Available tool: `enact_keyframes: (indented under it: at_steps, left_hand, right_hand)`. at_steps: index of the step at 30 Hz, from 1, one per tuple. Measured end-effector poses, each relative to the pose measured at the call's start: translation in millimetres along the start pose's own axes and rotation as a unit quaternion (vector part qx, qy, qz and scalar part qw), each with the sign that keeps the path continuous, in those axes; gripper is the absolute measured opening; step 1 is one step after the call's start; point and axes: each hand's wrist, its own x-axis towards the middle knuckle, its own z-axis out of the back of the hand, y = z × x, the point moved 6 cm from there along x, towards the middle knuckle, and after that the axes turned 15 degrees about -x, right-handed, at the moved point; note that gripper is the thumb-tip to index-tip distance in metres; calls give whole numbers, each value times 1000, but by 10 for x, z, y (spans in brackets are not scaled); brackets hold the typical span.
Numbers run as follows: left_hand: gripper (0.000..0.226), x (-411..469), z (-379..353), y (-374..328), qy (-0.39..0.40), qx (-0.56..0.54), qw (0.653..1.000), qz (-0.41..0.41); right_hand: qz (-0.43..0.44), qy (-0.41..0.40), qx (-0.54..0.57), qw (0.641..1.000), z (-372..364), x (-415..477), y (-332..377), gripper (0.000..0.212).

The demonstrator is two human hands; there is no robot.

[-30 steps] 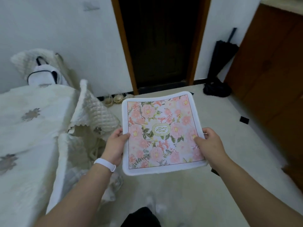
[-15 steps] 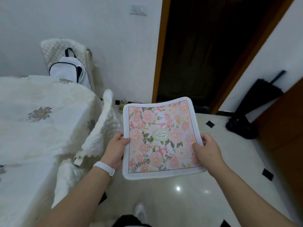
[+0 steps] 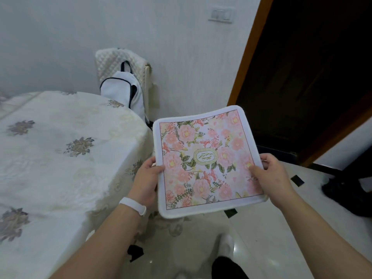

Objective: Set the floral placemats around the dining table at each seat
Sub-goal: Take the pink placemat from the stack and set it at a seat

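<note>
I hold a square floral placemat [image 3: 205,158], pink flowers with a white border, flat in the air in front of me. My left hand [image 3: 147,178] grips its left edge, thumb on top. My right hand [image 3: 269,176] grips its right edge the same way. The dining table [image 3: 56,150], covered in a cream cloth with grey embroidered flowers, fills the left side; the placemat hangs just right of its rounded corner, above the floor. No placemat shows on the visible part of the table.
A chair [image 3: 118,63] with a quilted cover and a white backpack [image 3: 122,93] stands at the table's far corner against the wall. A dark doorway [image 3: 302,77] opens at right. A black umbrella [image 3: 346,190] lies on the tiled floor at far right.
My view has swung left toward the table, which now fills more of the frame. Both hands keep the same hold on the placemat. The nearer quilted chair has dropped out of sight.
</note>
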Motion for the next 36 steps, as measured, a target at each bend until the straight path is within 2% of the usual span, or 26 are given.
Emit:
enact_keyframes:
  at_steps: [6,17,21,29,36]
  left_hand:
    - [25,476,-140,-140,-48,22,998,-22]
    - [24,1612,-1166,-515,-134,-25,985,-103]
    - [23,1863,-1296,-623,-178,-36,975,-128]
    - [22,1928,-608,-1012,-302,-77,934,-173]
    - [24,2230,197,-1328,-368,-126,902,-189]
  right_hand:
    - [26,63,5,998,-231,879,135,19]
    - [70,156,27,985,-375,2996,565,17]
    - [84,185,37,978,-548,3523,774,20]
    - [139,298,23,944,-1629,3818,1594,20]
    - [188,370,-27,909,-2682,3894,2370,15]
